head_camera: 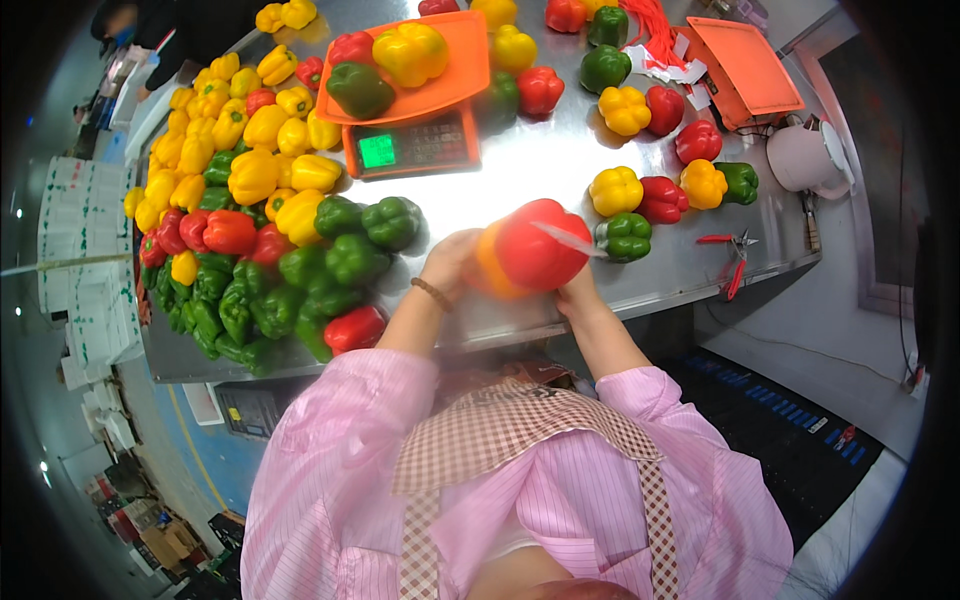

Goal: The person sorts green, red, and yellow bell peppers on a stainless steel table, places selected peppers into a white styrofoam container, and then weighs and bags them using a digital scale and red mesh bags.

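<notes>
Between my two hands, over the front of the metal table, a red bell pepper (pixel 544 244) and a yellow-orange one (pixel 489 259) are held together, blurred, with a clear strip showing across the red one. My left hand (pixel 448 262) grips their left side; my right hand (pixel 574 289) is at their lower right, partly hidden behind the red pepper. A green bell pepper (pixel 628 237) lies just right of them. Behind, an orange digital scale (pixel 442 146) bears an orange tray (pixel 461 64) with red, green and yellow peppers.
Heaped yellow peppers (pixel 255 176) and green peppers (pixel 277 307) cover the table's left. Grouped peppers, red-handled pruning shears (pixel 736 262), red ties (pixel 656 34), an orange device (pixel 750 75) and a pale pink kettle (pixel 806 156) are at the right. A person's dark sleeve (pixel 176 56) shows at upper left.
</notes>
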The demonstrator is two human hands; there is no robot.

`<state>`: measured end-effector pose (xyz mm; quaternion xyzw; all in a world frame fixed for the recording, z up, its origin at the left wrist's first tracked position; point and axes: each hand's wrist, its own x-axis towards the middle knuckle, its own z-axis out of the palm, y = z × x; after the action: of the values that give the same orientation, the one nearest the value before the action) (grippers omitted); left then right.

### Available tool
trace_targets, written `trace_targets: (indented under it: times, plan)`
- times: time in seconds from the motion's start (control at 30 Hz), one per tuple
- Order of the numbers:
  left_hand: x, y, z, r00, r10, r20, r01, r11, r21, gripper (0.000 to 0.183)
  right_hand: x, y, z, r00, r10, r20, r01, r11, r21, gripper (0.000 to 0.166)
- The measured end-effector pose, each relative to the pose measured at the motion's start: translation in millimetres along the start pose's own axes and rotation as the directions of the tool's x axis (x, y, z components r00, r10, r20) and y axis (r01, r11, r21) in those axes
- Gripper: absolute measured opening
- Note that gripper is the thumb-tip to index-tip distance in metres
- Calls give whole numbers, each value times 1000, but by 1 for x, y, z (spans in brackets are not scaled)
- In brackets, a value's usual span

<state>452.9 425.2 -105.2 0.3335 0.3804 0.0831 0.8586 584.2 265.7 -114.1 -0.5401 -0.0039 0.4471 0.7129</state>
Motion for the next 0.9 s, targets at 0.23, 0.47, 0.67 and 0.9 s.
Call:
trace_targets:
  times: [0.23,0.47,0.67,0.9]
  plan:
    - [23,-31,1,891,452,34,-157,237,959,31,16,21,2,963,265,-56,-250,950,186,29]
    - [17,-32,2,969,246,-22,22,4,1000,30,5,17,8,986,164,26,-166,984,70,29]
    - [10,-16,-5,826,514,230,-419,290,860,24,6,-9,26,999,30,36,-26,995,-95,37]
    - [-33,134,61,483,806,342,-824,287,488,22,-10,-128,100,736,-474,484,570,819,-66,32]
